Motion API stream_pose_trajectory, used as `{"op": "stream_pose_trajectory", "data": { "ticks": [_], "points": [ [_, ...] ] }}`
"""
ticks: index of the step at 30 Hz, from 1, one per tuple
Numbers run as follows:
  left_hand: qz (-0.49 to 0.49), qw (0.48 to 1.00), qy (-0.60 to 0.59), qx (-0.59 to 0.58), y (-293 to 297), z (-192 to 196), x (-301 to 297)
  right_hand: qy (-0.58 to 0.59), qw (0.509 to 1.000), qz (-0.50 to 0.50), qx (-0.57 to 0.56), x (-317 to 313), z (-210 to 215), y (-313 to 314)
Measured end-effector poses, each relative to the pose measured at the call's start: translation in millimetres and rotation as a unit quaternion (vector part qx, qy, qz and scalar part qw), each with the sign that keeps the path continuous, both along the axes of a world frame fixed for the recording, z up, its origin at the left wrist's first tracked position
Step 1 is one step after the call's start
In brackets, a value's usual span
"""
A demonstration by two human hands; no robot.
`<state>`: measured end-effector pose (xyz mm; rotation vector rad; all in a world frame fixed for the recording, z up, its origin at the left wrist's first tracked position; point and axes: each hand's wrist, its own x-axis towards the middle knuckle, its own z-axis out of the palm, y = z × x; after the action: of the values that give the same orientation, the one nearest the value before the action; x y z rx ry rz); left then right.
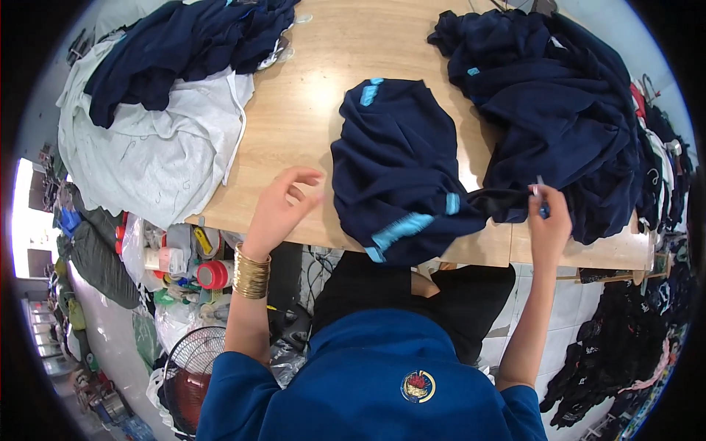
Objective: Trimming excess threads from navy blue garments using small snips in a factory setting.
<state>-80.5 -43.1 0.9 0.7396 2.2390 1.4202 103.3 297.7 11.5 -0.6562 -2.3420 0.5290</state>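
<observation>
A dark navy garment (397, 154) with light blue patches lies bunched on the table in front of me. My left hand (283, 209) is just left of it, fingers curved and apart, holding nothing. A narrow dark strip of the garment stretches right, toward my right hand (551, 220). That hand is closed around a small tool with a pointed metal tip and a blue part, which looks like thread snips (543, 209). Whether its fingers also pinch the cloth I cannot tell.
A large heap of navy garments (544, 103) covers the table's right side. Far left, more navy clothes (184, 51) lie on white cloth (154, 147) that hangs over the edge. Below stand a red-lidded container (213, 274) and a fan (195, 375). The wooden table (316, 44) ends near my lap.
</observation>
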Motion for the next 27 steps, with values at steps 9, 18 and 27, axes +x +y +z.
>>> {"op": "stream_pose_trajectory", "data": {
  "ticks": [9,18,27],
  "points": [
    [0.081,0.980,-0.180,-0.007,36,-72,19,0.014,0.972,0.108,-0.208,7,-27,-82],
    [-0.102,0.961,0.256,-0.015,39,-73,44,-0.074,0.965,0.234,-0.098,8,-91,-132],
    [-0.094,0.986,-0.069,0.122,75,-20,18,0.103,0.979,0.066,-0.165,-28,-20,-59]
  ]
}}
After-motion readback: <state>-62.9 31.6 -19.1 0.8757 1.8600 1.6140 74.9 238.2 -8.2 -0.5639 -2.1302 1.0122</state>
